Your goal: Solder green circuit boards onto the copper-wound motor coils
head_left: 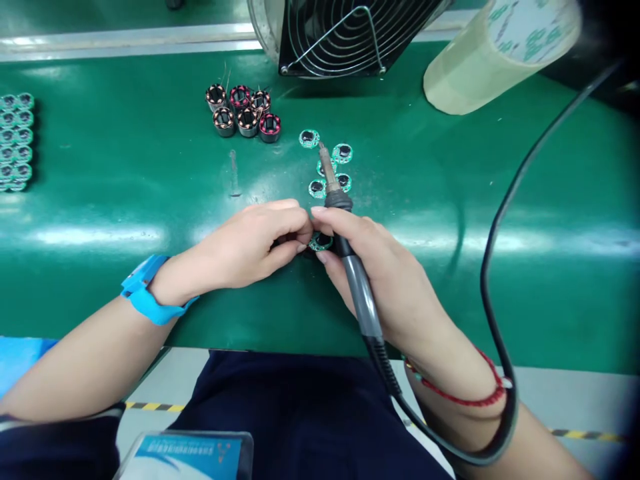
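Note:
A soldering iron [361, 293] lies along my right hand [395, 280], which is closed around its grip, tip pointing away from me. The right thumb and forefinger also touch a small round circuit board [321, 241] at its right side. My left hand [265, 240] is pinched at that board's left edge; what its fingertips hold is hidden. Something dark shows partly under the board. Beyond the hands, several more round circuit boards [343, 153] lie loose, with the iron's tip above them. Copper-wound motor stators [223, 122] stand in a cluster farther left.
A black fan [345, 33] with a wire guard stands at the back. Right of it leans a wide roll of clear tape [465, 77]. Panels of joined boards [17, 143] lie at the far left. The iron's black cable [487, 267] loops over the right side.

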A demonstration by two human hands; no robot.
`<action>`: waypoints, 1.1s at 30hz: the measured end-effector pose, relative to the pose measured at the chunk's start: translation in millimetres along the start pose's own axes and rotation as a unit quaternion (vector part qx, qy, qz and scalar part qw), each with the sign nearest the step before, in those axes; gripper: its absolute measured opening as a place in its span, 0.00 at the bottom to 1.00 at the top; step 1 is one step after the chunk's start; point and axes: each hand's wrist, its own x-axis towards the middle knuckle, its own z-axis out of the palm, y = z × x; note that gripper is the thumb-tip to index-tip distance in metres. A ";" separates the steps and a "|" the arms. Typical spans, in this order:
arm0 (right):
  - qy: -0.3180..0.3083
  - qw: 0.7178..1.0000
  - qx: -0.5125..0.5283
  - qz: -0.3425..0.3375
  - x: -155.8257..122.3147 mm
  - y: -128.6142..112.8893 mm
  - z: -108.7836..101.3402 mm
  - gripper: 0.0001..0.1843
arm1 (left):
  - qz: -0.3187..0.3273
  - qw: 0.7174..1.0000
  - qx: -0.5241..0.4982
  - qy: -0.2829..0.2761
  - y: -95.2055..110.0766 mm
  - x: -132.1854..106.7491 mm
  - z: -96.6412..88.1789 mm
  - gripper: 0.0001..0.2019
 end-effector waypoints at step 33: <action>0.119 0.992 0.005 -0.050 0.3 -4.0 12.0 0.25 | -0.041 0.993 -0.105 0.019 5.4 -4.2 -3.9 0.05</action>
